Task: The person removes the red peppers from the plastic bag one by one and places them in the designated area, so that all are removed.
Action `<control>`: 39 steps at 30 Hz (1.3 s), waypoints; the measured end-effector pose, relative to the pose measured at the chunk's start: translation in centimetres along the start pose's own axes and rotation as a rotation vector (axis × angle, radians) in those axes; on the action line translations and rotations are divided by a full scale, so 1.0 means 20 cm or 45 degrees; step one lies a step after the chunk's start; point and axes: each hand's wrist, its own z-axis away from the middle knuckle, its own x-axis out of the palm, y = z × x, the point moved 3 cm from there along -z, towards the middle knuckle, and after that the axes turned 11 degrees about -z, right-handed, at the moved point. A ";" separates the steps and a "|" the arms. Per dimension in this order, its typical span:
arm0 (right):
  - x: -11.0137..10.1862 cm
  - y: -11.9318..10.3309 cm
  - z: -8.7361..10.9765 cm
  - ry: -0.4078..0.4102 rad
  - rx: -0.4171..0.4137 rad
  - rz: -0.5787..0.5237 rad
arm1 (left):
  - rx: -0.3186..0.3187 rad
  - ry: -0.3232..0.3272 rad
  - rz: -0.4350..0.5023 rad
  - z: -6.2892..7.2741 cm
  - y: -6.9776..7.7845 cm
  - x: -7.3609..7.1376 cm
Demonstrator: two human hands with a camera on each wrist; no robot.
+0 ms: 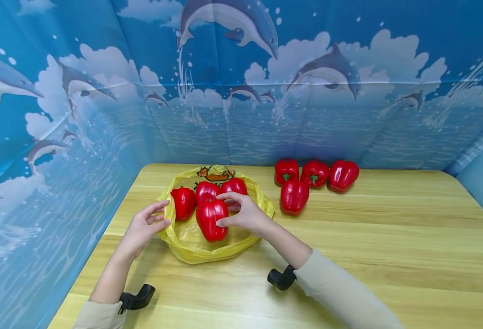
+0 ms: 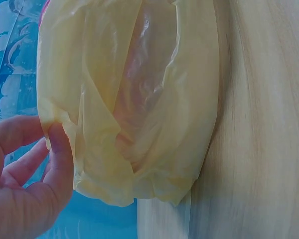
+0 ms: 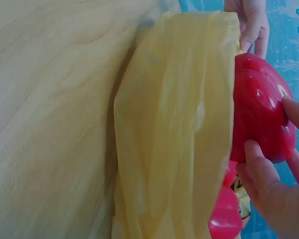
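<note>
A yellow plastic bag [image 1: 196,256] stands with its mouth spread wide on the table, several red bell peppers [image 1: 183,204] inside. My right hand [image 1: 243,212] grips a red bell pepper [image 1: 211,220] over the opening; in the right wrist view this pepper [image 3: 261,109] shows above the bag's rim between thumb and fingers. At the bag's left side, my left hand [image 1: 144,228] pinches the rim between thumb and fingertips. The left wrist view shows that hand [image 2: 32,174] at the edge of the bag's thin wall [image 2: 104,99], with a reddish shape showing through the plastic.
Right of the bag, at the back of the wooden table [image 1: 368,242], more red bell peppers sit in a group, one [image 1: 294,196] in front of three others [image 1: 315,173]. A blue dolphin-print curtain [image 1: 241,123] hangs behind and along the sides.
</note>
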 end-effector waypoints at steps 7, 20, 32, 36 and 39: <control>-0.08 0.04 0.01 0.014 -0.013 -0.009 | -0.001 -0.004 0.008 0.01 0.01 0.00; -0.25 0.01 0.11 0.050 0.006 -0.060 | 0.006 -0.007 0.005 0.02 0.01 -0.01; -0.44 -0.01 0.19 0.077 -0.100 -0.035 | 0.002 0.008 0.001 0.01 0.00 0.00; -0.51 0.00 0.23 0.112 -0.101 -0.012 | 0.008 0.011 0.001 0.01 0.00 0.00; -0.56 0.01 0.26 0.148 -0.069 0.008 | 0.011 0.009 0.004 0.01 0.00 0.00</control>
